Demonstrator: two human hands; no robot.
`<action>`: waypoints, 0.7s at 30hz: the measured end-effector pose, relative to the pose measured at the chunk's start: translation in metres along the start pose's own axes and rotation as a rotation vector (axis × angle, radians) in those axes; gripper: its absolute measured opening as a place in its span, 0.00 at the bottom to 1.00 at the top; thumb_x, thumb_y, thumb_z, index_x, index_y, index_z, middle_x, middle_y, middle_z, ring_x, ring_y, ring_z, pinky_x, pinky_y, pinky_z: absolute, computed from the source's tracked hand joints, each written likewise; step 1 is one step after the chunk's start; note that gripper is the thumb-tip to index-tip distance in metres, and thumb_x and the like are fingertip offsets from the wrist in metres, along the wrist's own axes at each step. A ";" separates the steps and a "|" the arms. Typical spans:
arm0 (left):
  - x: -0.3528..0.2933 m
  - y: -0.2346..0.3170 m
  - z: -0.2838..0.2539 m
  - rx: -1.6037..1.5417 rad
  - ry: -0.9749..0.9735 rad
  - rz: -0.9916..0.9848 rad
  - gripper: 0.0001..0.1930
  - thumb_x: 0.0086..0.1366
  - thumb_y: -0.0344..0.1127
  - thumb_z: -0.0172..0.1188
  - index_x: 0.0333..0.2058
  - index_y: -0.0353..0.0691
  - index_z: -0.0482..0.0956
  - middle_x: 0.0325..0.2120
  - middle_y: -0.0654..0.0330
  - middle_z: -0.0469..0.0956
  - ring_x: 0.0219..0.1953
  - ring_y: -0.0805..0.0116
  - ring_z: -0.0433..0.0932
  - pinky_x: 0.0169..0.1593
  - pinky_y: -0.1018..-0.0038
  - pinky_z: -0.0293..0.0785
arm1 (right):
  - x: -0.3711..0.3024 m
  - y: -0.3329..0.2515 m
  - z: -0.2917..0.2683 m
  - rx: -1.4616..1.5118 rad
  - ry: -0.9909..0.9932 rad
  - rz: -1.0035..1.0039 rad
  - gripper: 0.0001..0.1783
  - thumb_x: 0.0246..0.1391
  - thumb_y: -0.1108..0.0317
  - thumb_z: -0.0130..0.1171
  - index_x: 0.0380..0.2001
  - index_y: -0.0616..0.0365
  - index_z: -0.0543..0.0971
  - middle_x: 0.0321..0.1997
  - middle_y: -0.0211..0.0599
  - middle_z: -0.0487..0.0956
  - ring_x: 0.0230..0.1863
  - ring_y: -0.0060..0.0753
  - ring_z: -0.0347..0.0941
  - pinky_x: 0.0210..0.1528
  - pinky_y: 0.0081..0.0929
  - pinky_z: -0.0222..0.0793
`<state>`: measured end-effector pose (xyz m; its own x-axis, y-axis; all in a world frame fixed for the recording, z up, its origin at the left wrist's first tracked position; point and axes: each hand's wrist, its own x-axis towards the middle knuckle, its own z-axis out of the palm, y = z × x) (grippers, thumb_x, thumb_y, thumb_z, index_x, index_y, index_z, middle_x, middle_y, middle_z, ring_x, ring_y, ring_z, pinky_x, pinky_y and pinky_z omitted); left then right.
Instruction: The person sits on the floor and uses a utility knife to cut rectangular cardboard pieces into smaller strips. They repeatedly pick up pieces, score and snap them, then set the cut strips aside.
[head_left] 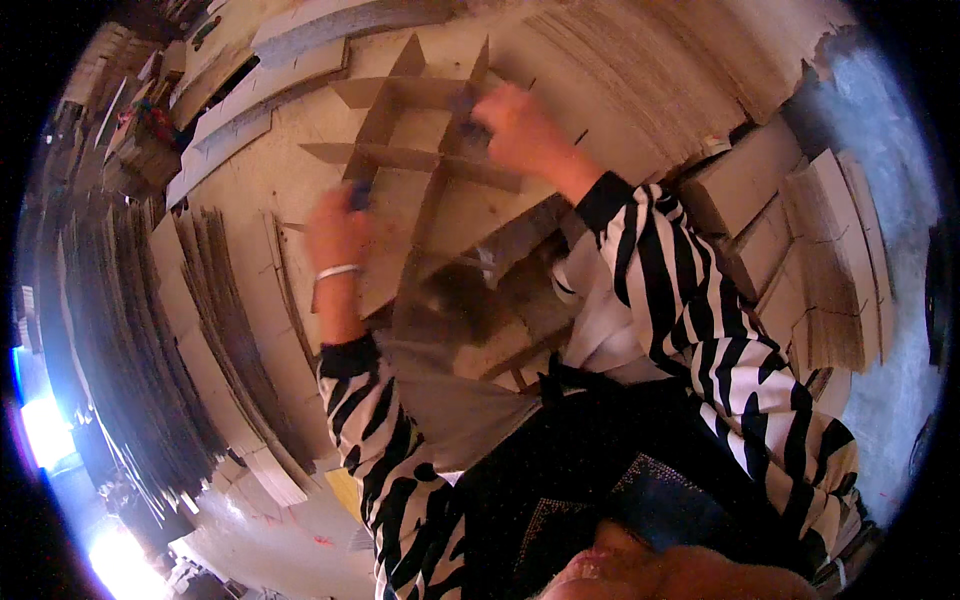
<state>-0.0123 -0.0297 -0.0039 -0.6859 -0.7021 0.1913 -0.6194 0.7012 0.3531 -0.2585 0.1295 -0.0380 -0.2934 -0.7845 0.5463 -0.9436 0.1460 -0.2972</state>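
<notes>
A grid-shaped cardboard divider [400, 155] made of interlocking brown strips stands on the pale work surface in front of me. My right hand [530, 135] is closed at the grid's right side, fingers pinching a strip near a crossing. At the near left end of a strip, my left hand [338, 235] is curled closed against the cardboard. Both hands are somewhat blurred. Dark blue coverings show on fingertips of each hand. A white band [339, 271] circles my left wrist. Toward my body, strips of the divider run into shadow, where their ends are hard to make out.
Stacks of long cardboard strips [225, 300] lie along the left. More flat sheets [640, 75] are piled at the far right, and bundled cardboard [825, 255] sits at the right. Grey-edged cardboard pieces [265, 95] lie at the far left.
</notes>
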 end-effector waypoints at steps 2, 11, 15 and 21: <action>-0.003 -0.019 -0.046 0.156 0.022 -0.347 0.15 0.55 0.39 0.53 0.37 0.38 0.79 0.36 0.46 0.78 0.40 0.45 0.76 0.42 0.55 0.72 | 0.006 0.025 -0.001 -0.094 0.009 0.273 0.10 0.42 0.70 0.54 0.32 0.58 0.76 0.33 0.46 0.78 0.38 0.53 0.74 0.38 0.48 0.69; -0.017 0.034 0.052 -0.246 -0.317 0.088 0.41 0.49 0.39 0.60 0.63 0.41 0.54 0.38 0.38 0.76 0.41 0.37 0.74 0.43 0.56 0.71 | 0.013 -0.029 0.052 0.426 -0.511 0.311 0.15 0.45 0.64 0.50 0.35 0.58 0.78 0.35 0.51 0.79 0.39 0.55 0.75 0.42 0.46 0.70; -0.007 0.082 0.056 -0.169 -0.313 -0.099 0.40 0.51 0.29 0.54 0.63 0.34 0.48 0.37 0.35 0.76 0.42 0.37 0.75 0.43 0.56 0.72 | 0.012 0.014 0.013 0.360 -0.430 0.253 0.14 0.48 0.61 0.54 0.35 0.58 0.79 0.38 0.49 0.79 0.42 0.54 0.75 0.45 0.44 0.69; -0.005 -0.008 -0.013 -0.740 -0.031 0.069 0.30 0.52 0.22 0.47 0.57 0.30 0.61 0.49 0.42 0.72 0.52 0.48 0.71 0.52 0.63 0.68 | -0.071 0.061 -0.081 -0.526 -0.289 0.559 0.45 0.42 0.50 0.68 0.61 0.56 0.62 0.66 0.37 0.61 0.63 0.48 0.60 0.59 0.37 0.61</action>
<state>0.0013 -0.0331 0.0041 -0.7313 -0.6479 0.2134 -0.1628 0.4695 0.8678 -0.3078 0.2431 -0.0322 -0.7581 -0.6262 0.1820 -0.6396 0.7685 -0.0199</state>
